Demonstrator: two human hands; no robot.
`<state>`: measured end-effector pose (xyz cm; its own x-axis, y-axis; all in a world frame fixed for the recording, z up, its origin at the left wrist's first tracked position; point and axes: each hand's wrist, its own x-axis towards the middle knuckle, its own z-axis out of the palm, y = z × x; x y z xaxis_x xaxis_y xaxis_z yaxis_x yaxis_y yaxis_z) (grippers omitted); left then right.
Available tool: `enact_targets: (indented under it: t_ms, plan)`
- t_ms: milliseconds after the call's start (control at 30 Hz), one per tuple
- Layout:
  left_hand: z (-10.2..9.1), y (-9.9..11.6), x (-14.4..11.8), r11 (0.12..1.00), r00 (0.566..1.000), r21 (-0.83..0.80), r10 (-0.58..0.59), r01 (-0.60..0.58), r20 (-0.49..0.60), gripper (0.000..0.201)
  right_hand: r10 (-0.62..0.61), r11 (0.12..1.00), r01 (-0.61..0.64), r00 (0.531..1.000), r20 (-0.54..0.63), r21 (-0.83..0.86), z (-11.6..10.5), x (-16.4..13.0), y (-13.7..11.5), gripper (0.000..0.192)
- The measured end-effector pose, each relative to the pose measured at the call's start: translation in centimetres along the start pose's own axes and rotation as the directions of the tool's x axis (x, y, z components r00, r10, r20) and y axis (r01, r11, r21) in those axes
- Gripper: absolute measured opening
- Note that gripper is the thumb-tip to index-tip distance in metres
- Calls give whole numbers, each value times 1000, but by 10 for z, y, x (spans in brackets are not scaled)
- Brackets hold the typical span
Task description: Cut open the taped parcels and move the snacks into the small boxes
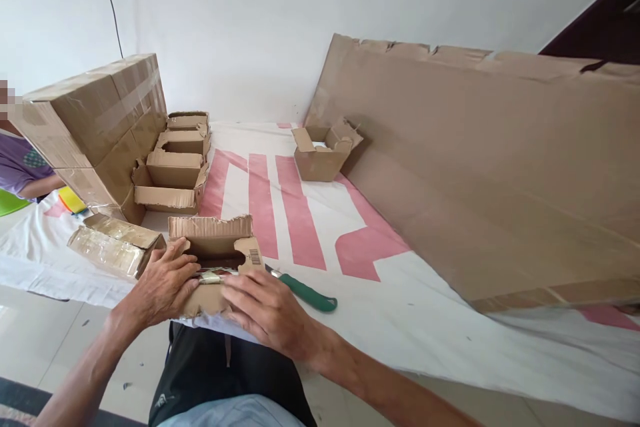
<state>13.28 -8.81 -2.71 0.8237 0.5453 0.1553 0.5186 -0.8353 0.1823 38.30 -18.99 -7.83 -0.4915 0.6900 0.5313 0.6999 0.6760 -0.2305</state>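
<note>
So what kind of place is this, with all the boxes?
Probably a workroom, maybe for packing, though I can't be sure. Taped cartons are stacked up, open boxes stand in a row beside them, and a green-handled tool lies near the person's right hand.

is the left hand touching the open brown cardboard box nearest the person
Touching: the head view shows the left hand lying over the left end of the open brown cardboard box.
</note>
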Motion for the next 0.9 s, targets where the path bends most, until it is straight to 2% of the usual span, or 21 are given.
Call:
enact_targets:
  t_ms: [67,133,200,300,400,467,533,633,733,800,900]
  plan:
    - [-1,2,6,998,1000,59,3,-5,29,27,2,999,1,998,59,-43,-4,14,7,44]
    - [-5,2,7,992,1000,127,11,-13,15,25,1,995,12,992,126,-98,-7,21,14,50]
    - [-11,1,2,981,999,195,1,7,-39,28,3,987,19,990,140,-159,-12,22,19,49]
    - [-18,-2,-10,967,988,231,-85,113,-127,37,46,974,-22,994,100,-224,-25,13,25,43]
    - [-15,-6,-23,970,969,118,-193,211,-152,43,158,963,-144,987,41,-227,-32,-6,32,43]
    - [-7,-9,-30,969,956,-2,-245,248,-159,44,258,948,-257,966,-21,-189,-27,-22,37,48]
    - [5,-14,-36,959,939,-88,-283,270,-195,48,366,923,-372,928,-75,-102,-16,-38,40,55]
    - [22,-19,-44,941,904,-127,-338,315,-262,71,510,858,-500,857,-75,115,3,-55,38,58]
    - [35,-16,-49,921,877,-180,-386,347,-286,85,602,758,-571,798,-2,315,13,-61,32,58]
    - [42,-9,-51,907,858,-247,-409,342,-310,87,624,719,-592,780,37,363,11,-62,32,56]
    - [52,3,-53,888,851,-341,-417,308,-318,91,595,780,-571,803,-24,257,-4,-58,38,43]
